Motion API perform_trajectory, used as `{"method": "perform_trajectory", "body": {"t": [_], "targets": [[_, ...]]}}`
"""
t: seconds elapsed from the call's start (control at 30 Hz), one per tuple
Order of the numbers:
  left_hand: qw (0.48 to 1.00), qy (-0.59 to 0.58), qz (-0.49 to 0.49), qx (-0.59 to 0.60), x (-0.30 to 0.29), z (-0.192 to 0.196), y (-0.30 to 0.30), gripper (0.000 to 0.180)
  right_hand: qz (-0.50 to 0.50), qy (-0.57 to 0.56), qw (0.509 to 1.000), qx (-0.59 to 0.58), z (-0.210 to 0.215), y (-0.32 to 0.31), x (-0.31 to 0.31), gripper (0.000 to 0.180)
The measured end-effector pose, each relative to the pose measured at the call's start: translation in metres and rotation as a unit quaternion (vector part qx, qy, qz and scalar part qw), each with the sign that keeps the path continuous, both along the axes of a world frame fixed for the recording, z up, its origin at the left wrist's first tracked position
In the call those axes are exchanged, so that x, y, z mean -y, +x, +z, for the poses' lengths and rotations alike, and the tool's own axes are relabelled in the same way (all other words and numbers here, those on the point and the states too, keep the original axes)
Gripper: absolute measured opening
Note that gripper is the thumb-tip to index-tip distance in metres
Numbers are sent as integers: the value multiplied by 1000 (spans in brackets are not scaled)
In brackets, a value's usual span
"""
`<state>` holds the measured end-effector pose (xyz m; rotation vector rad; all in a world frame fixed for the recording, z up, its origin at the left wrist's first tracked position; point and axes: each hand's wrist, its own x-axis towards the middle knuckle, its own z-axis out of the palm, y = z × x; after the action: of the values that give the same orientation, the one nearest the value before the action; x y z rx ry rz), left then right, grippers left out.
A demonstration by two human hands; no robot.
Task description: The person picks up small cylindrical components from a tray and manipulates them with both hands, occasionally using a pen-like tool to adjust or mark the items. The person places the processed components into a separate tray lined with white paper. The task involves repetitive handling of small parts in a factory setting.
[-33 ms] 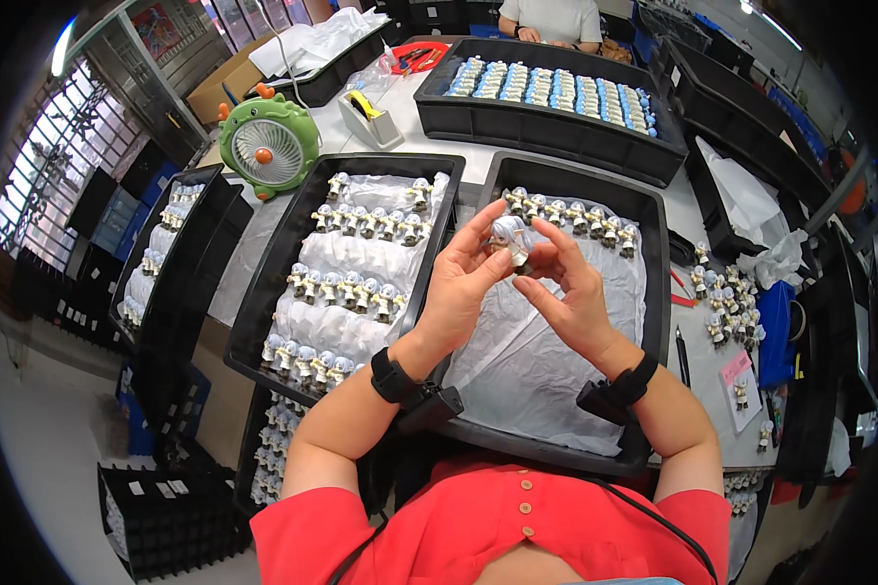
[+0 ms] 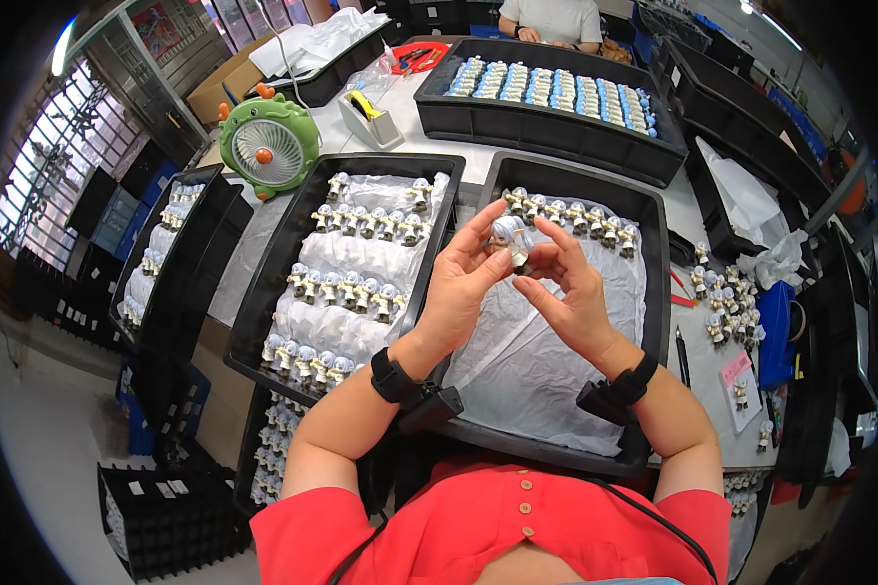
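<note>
A small figurine [image 2: 507, 234] with pale blue-grey hair and a white-and-gold outfit is held up over the right-hand black tray [image 2: 658, 292]. My left hand [image 2: 463, 283] is closed on its left side, thumb in front and fingers behind. At its lower right, my right hand [image 2: 576, 297] grips with bent fingers and a thumb near the dark feet; the exact contact is partly hidden. Behind the hands, a row of similar figurines [image 2: 595, 222] lies along the far end of that tray, on a crumpled white sheet [image 2: 556, 380].
Left of it, another black tray [image 2: 249, 331] holds several rows of figurines on white sheets. A green fan [image 2: 268, 146], a tape dispenser [image 2: 373, 125] and a filled tray [image 2: 556, 127] stand beyond. Loose figurines [image 2: 732, 302], red-handled pliers [image 2: 683, 292] and a pen [image 2: 682, 356] lie right. A person [image 2: 551, 19] sits opposite.
</note>
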<state>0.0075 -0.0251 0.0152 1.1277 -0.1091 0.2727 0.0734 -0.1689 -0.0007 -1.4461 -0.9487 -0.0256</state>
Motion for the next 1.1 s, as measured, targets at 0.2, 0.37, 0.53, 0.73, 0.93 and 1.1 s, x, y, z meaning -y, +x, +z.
{"method": "perform_trajectory", "body": {"t": [0.2,0.37,0.53,0.73,0.93,1.1], "targets": [[1000,-12,7,1,0,0,2,53,30,-10,998,-49,-4,2,3,45],[1000,4,17,-3,-1,-2,1,55,88,-9,985,-150,-3,2,3,36],[1000,4,22,-1,0,0,2,56,118,0,973,-200,-4,3,2,34],[1000,3,22,1,0,-1,2,59,115,-7,970,-213,0,1,4,33],[1000,3,24,1,0,-1,2,59,115,8,970,-212,0,2,4,32],[1000,3,24,-4,0,1,2,59,110,6,972,-206,-1,3,4,31]]}}
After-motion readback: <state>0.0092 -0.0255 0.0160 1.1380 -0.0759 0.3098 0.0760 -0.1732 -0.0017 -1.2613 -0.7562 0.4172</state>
